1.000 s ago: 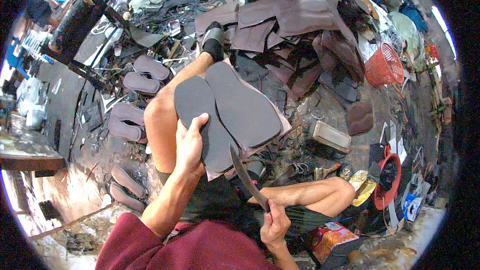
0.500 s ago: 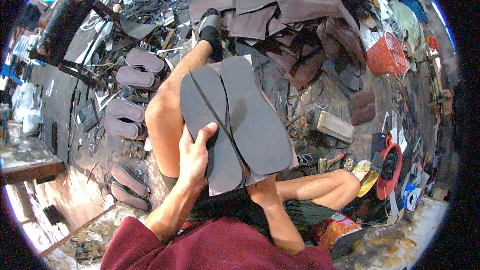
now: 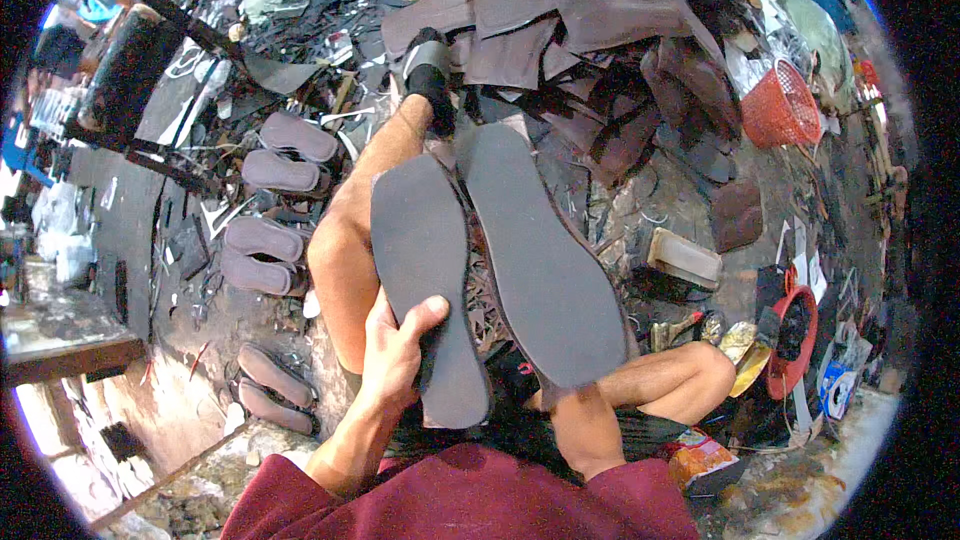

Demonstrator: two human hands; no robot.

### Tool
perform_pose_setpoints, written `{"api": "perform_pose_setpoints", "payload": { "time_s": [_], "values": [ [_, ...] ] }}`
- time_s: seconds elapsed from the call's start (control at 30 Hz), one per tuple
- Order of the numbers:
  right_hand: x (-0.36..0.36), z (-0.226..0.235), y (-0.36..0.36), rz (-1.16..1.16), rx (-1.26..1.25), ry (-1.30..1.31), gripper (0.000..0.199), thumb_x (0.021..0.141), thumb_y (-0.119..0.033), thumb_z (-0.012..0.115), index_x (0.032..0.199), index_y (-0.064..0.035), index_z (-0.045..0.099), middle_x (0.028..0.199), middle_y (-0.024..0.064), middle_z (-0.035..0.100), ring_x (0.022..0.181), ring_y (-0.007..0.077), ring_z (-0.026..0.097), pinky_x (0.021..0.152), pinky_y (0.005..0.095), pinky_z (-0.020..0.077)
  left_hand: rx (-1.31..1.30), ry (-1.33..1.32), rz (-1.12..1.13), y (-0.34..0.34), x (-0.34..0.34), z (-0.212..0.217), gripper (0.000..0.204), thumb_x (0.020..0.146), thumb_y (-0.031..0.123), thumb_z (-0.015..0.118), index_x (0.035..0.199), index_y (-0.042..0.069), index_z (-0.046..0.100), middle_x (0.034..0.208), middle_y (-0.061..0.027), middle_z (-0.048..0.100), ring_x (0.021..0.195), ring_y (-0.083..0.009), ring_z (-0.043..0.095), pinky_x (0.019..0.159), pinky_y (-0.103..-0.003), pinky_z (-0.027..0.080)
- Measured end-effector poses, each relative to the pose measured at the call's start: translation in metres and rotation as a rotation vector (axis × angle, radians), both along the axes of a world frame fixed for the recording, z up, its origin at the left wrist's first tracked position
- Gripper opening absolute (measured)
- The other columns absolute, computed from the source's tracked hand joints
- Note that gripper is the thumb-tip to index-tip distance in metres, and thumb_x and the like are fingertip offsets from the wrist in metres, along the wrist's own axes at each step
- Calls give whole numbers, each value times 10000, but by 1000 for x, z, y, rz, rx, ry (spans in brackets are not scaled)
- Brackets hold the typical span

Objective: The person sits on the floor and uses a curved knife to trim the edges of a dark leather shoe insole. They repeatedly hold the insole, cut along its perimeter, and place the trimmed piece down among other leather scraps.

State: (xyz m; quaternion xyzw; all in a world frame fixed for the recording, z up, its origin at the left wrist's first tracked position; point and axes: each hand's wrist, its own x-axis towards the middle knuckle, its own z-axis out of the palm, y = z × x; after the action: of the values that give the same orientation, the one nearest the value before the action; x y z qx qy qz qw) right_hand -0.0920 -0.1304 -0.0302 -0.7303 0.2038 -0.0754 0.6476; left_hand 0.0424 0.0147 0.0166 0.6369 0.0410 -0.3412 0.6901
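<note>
My left hand grips a dark grey shoe sole, its thumb lying on the upper face and the other fingers hidden underneath. A second, matching shoe sole is held up on the right by my right hand, whose fingers are out of sight beneath it. The two soles are spread apart, with a gap between them that widens toward me. A thin pale edge of another layer shows along the underside of each. Both are above my lap, between my bent legs.
Paired soles lie in stacks on the floor to the left. Brown sheets are heaped at the far side among scraps. On the right are a red basket, a pale block and a red round container. A low bench stands left.
The two soles, side by side and overlapping a pale sheet before, are now separated. My right hand has carried one to the right and nearer; my left hand keeps the other.
</note>
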Motion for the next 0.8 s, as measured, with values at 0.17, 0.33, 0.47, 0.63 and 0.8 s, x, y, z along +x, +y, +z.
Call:
{"api": "perform_pose_setpoints", "payload": {
  "time_s": [0.17,0.33,0.47,0.63,0.8],
  "values": [
    [-26,-5,31,-3,-160,-51,499,1007,-358,469,1406,-68,395,1161,128,623,970,304,616,787,374,522,-212,28,89,12,18,34,457,912,244,672,1303,45,544,1133,-44,648,996,-160,624,875,-317,504],
    [-57,-25,61,32,-336,-77,526,1013,-374,452,1436,-76,358,1154,116,616,971,282,607,790,366,519,-230,254,-66,49,18,27,267,944,250,654,1139,69,631,1009,5,681,853,-92,637,769,-267,516],
    [-91,-13,53,58,-363,-1,548,1018,-387,439,1459,-82,329,1149,107,611,972,265,600,792,359,516,-236,339,-67,51,15,11,303,936,261,673,1163,67,619,1019,5,678,856,-91,634,785,-264,515],
    [-78,20,19,163,-253,109,576,1024,-404,423,1489,-89,293,1142,95,604,974,243,591,795,351,512,-110,310,-145,44,14,12,341,909,239,715,1177,57,607,1009,6,665,866,-91,620,799,-270,508],
    [2,46,-14,271,-57,142,605,1029,-420,407,1518,-96,256,1135,83,597,975,222,582,798,343,508,-69,246,-358,30,16,24,360,899,254,729,1169,54,601,992,16,639,903,-80,592,835,-265,490]
  ]
}}
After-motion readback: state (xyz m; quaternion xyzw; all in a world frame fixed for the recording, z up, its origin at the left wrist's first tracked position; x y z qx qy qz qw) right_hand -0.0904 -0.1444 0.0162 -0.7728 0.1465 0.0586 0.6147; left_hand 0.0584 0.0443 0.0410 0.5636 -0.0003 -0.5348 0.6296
